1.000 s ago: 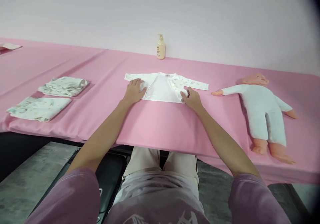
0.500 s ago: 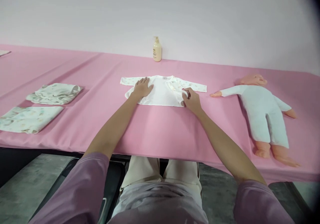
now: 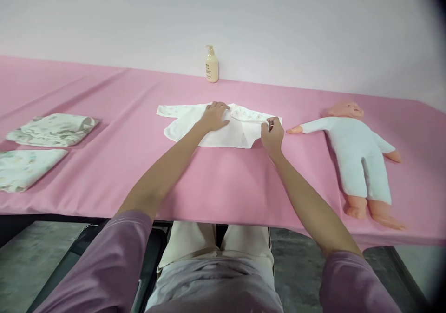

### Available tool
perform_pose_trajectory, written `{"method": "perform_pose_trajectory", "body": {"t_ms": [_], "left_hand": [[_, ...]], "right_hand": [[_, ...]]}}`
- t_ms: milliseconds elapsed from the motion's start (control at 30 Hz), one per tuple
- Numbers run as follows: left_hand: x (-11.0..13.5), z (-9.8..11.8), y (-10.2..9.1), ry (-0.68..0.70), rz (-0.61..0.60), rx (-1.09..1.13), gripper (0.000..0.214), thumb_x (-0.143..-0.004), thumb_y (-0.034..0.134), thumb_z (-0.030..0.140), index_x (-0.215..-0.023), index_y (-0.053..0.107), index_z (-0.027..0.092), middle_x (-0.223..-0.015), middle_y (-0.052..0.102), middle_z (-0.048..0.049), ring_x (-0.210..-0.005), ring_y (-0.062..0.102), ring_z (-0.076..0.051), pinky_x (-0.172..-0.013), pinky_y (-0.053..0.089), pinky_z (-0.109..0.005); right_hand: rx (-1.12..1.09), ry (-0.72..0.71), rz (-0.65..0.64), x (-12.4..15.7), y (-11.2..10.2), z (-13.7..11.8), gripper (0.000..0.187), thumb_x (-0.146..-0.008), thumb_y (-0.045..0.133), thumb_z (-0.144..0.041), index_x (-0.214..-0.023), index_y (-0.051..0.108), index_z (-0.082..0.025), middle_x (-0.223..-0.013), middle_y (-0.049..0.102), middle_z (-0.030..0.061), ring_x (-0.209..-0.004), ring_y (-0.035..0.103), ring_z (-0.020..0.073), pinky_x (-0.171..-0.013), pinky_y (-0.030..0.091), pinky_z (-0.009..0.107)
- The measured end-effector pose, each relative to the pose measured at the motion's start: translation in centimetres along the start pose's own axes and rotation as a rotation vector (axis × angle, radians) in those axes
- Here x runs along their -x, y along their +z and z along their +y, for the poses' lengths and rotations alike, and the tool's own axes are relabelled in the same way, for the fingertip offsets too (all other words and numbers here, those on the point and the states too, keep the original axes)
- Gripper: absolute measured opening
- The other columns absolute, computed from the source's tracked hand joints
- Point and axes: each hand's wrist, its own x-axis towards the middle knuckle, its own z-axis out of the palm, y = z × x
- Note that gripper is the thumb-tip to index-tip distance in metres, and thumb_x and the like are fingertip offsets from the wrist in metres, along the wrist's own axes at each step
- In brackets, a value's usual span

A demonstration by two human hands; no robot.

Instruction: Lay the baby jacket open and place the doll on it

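Cotton, soft, white and faintly printed, is what the long-sleeved baby shirt [image 3: 240, 134] appears to be made of; it is laid flat on the pink-clothed table [image 3: 223, 183], just in front of the cream pump bottle [image 3: 211, 64]. The left hand [image 3: 216, 116] is spread open, palm down, and pressed on the shirt near its neckline. The right hand [image 3: 272, 135] is closed in a pinch on the sleeve edge, right of the bottle. The garment is judged light, limp and easily creased, and best taken at a cuff, hem or shoulder seam while a flat palm anchors it. Well right of the bottle, a pink plastic doll in a pale romper [image 3: 358, 150] lies on its back. Far left of the bottle are two folded printed cloths [image 3: 52, 129], the nearer one cut off by the frame. The bottle's label cannot be read, and which layer is pinched is hidden by the fingers.
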Motion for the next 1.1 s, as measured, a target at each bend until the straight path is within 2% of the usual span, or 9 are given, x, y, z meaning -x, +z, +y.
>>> {"method": "perform_pose_trajectory", "body": {"t_ms": [67,200,400,500,600,700,833,967,1100], "left_hand": [[-1.6,1.2,0.3,0.090,-0.021,-0.022,0.057,-0.108,0.071,0.031,-0.164,0.078,0.025,-0.179,0.067,-0.0181,-0.171,0.056,-0.046,-0.145,0.043,-0.066],[-4.8,2.4,1.0,0.116,-0.015,-0.069,0.041,-0.112,0.064,0.021,-0.147,0.087,0.022,-0.167,0.075,-0.0195,-0.161,0.063,-0.045,-0.139,0.045,-0.063],[-9.0,5.1,2.8,-0.008,0.134,0.010,0.044,-0.128,0.048,0.029,-0.159,0.078,0.020,-0.170,0.071,-0.0230,-0.163,0.061,-0.048,-0.139,0.046,-0.066],[-9.7,6.9,4.3,-0.101,0.196,0.063,0.042,-0.127,0.051,0.025,-0.163,0.073,0.024,-0.172,0.068,-0.0220,-0.166,0.059,-0.046,-0.139,0.046,-0.065],[-9.3,8.0,5.7,-0.164,0.222,0.087,0.045,-0.123,0.054,0.021,-0.165,0.070,0.022,-0.174,0.066,-0.0237,-0.167,0.058,-0.047,-0.138,0.048,-0.066],[-8.9,8.1,6.8,-0.178,0.186,0.101,0.042,-0.122,0.051,0.023,-0.157,0.074,0.017,-0.169,0.070,-0.0262,-0.165,0.060,-0.048,-0.139,0.047,-0.067],[-9.2,7.6,7.2,-0.168,0.139,0.129,0.045,-0.124,0.048,0.026,-0.153,0.080,0.013,-0.165,0.074,-0.0269,-0.162,0.064,-0.046,-0.142,0.048,-0.063],[-9.3,6.6,7.0,-0.101,0.194,0.170,0.046,-0.124,0.046,0.023,-0.156,0.079,0.017,-0.170,0.073,-0.0228,-0.161,0.066,-0.042,-0.143,0.049,-0.060],[-8.5,4.7,6.8,-0.054,0.240,0.161,0.049,-0.121,0.041,0.014,-0.150,0.080,0.021,-0.168,0.073,-0.0206,-0.157,0.067,-0.041,-0.138,0.054,-0.061]], "right_hand": [[0.013,0.023,0.020,-0.1,-0.1,0.0,0.008,-0.103,0.061,-0.023,-0.101,0.055,-0.027,-0.094,0.063,-0.0017,-0.086,0.059,0.0209,-0.089,0.047,0.036],[0.051,0.052,0.049,-0.6,-0.5,0.4,0.010,-0.106,0.059,-0.024,-0.099,0.052,-0.028,-0.092,0.063,-0.0015,-0.087,0.059,0.0219,-0.090,0.047,0.037],[0.169,0.138,0.048,-1.8,-0.8,2.1,0.006,-0.106,0.054,-0.022,-0.107,0.053,-0.028,-0.104,0.069,0.0045,-0.102,0.068,0.0277,-0.102,0.054,0.042],[0.269,0.124,0.065,-2.0,-0.8,3.0,0.026,-0.100,0.053,-0.015,-0.123,0.060,-0.024,-0.122,0.074,0.0131,-0.121,0.071,0.0334,-0.114,0.057,0.048],[0.407,0.008,0.059,-1.8,-0.6,3.3,0.046,-0.096,0.054,-0.012,-0.141,0.065,-0.019,-0.145,0.072,0.0218,-0.139,0.067,0.0396,-0.127,0.055,0.056],[0.456,-0.201,-0.049,-1.3,-0.2,2.8,0.050,-0.101,0.055,-0.014,-0.149,0.071,-0.015,-0.156,0.072,0.0247,-0.148,0.065,0.0415,-0.135,0.052,0.058],[0.453,-0.431,-0.350,-0.2,0.6,2.2,0.056,-0.116,0.054,-0.026,-0.167,0.072,-0.012,-0.176,0.068,0.0237,-0.170,0.057,0.0382,-0.149,0.044,0.055],[0.518,-0.400,-0.575,0.6,0.9,2.3,0.070,-0.128,0.050,-0.046,-0.192,0.055,-0.017,-0.201,0.046,0.0162,-0.188,0.041,0.0357,-0.159,0.031,0.057],[0.576,-0.345,-0.602,0.8,0.9,2.4,0.072,-0.130,0.047,-0.049,-0.197,0.050,-0.021,-0.205,0.040,0.0139,-0.192,0.037,0.0354,-0.160,0.027,0.060]]}}
